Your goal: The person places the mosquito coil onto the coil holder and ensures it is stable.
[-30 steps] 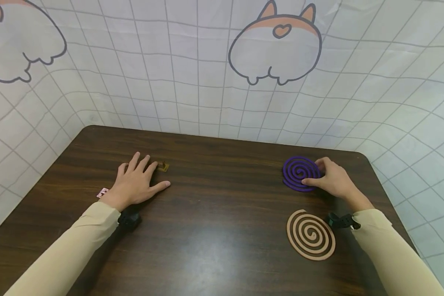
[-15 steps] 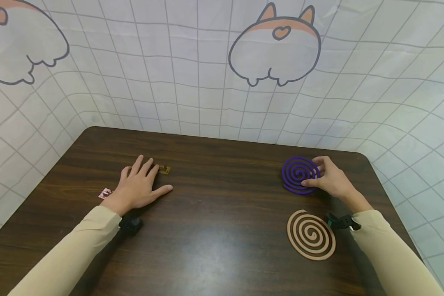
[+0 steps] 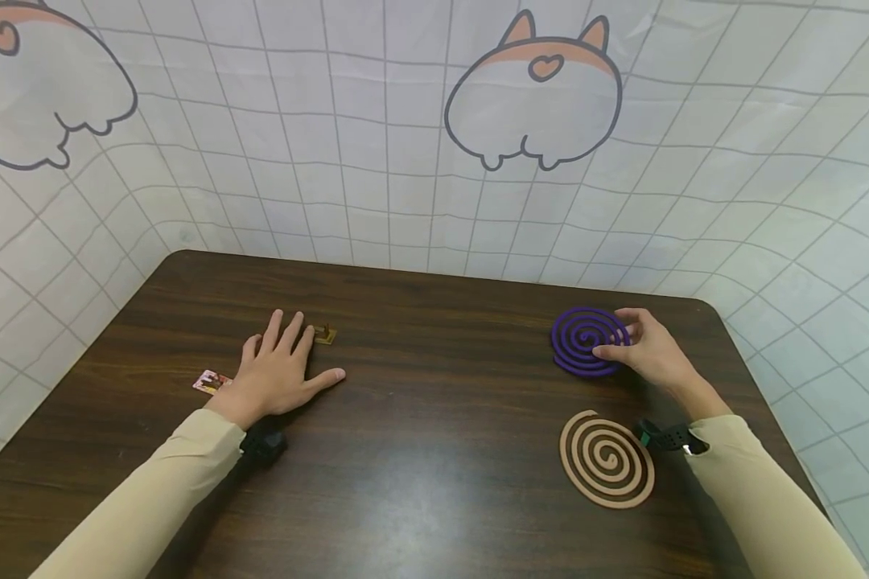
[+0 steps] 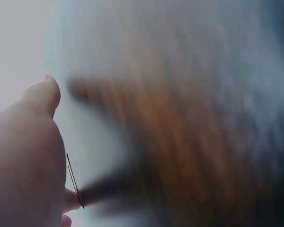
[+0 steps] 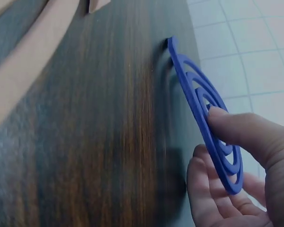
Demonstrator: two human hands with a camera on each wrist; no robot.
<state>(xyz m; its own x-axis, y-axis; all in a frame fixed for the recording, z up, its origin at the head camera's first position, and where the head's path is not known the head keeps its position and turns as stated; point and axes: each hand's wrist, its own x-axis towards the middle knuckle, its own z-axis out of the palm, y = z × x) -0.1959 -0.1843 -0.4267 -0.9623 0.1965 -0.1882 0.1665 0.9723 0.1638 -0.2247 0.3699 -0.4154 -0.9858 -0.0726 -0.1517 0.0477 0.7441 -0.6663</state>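
A purple mosquito coil (image 3: pixel 561 342) is pinched at its right side by my right hand (image 3: pixel 652 350), thumb on top and fingers beneath. In the right wrist view the coil (image 5: pixel 194 104) tilts up from the table. My left hand (image 3: pixel 278 374) lies spread with straight fingers on the left of the table. Its index fingertip is right at a small gold metal coil stand (image 3: pixel 326 334), which shows edge-on as a thin piece in the left wrist view. A tan mosquito coil (image 3: pixel 608 460) lies flat nearer me, beside my right wrist.
A small printed card (image 3: pixel 210 382) lies left of my left wrist, partly covered by it. The dark wooden table (image 3: pixel 420 402) meets a white grid-patterned curtain (image 3: pixel 405 161) at the back and sides. Each wrist wears a dark strap.
My left hand has slid slightly right, uncovering more of the card. The right hand keeps its pinch on the purple mosquito coil, almost unmoved.
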